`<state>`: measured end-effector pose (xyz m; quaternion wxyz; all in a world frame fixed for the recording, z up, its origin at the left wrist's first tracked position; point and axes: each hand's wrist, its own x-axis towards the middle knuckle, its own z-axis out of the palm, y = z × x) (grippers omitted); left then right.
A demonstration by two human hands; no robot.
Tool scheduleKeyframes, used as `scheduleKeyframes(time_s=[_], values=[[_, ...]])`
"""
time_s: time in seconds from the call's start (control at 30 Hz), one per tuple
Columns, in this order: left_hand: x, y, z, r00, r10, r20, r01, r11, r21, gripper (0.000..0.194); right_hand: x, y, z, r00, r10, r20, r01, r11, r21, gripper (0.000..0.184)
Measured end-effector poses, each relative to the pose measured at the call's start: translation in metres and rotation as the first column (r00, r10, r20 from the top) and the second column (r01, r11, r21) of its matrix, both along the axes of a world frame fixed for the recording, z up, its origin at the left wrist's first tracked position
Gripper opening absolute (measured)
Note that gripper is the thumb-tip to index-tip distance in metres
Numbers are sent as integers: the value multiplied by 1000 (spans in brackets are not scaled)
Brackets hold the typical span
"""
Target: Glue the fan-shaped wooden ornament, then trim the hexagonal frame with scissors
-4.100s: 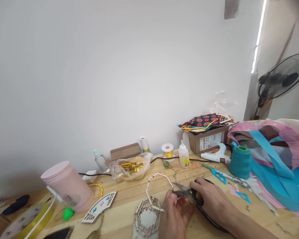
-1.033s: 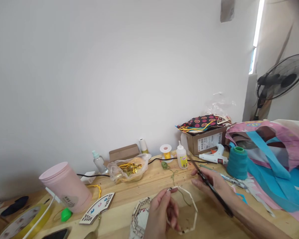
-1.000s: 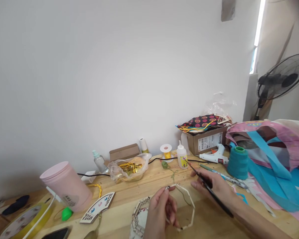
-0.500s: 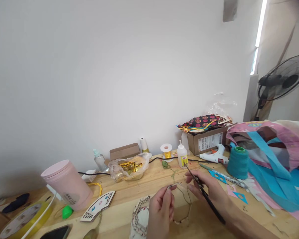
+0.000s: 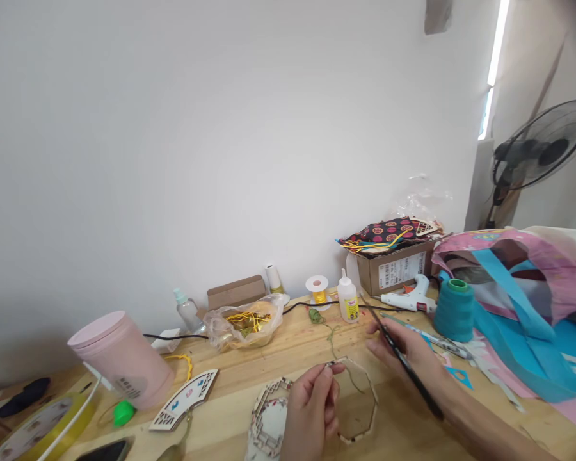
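My left hand (image 5: 314, 403) is closed, thumb and fingertips pinching the upper left edge of a thin, pale wooden polygon-shaped ring (image 5: 376, 402). The rest of the ring hangs to the right over the table. To its right, my right hand (image 5: 403, 352) is closed around a long, slim black tool (image 5: 408, 370). The tool slants with its narrow tip up and to the left; its exact kind is unclear. This hand is apart from the ring. Under and left of my left hand lies a wooden lattice frame (image 5: 269, 410), partly hidden. Green thread (image 5: 333, 339) trails behind the ring.
Behind stand a glue bottle (image 5: 348, 301), a spool of yellow thread (image 5: 319, 291) and a plastic bag (image 5: 244, 320). At right are a glue gun (image 5: 410, 296), a teal thread cone (image 5: 454, 312) and a pink bag (image 5: 513, 275). At left, a pink cup (image 5: 122, 358) and fan-shaped panel (image 5: 185, 402).
My right hand with the black tool has drawn slightly right, away from the ring. The ring has turned and shows more of its open face. The view has shifted slightly.
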<state>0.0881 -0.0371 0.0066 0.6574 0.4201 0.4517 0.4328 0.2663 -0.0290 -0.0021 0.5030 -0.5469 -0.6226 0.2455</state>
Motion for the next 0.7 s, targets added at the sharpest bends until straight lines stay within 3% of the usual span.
scheduleKeyframes(time_s=[0.17, 0.33, 0.5, 0.7], values=[[-2, -1, 2, 998, 38, 50, -41, 998, 54, 34, -11, -10, 5, 965, 55, 256, -77, 994, 76, 23], [-3, -2, 1, 995, -38, -97, 53, 985, 167, 41, -9, -13, 7, 891, -3, 454, -80, 983, 165, 31], [-2, -3, 2, 954, 17, -299, 110, 910, 400, 37, -8, -12, 5, 824, -65, 563, -75, 972, 222, 32], [-5, -4, 5, 906, 123, -405, 124, 838, 532, 27, -15, -13, 2, 754, -124, 645, -34, 973, 228, 37]])
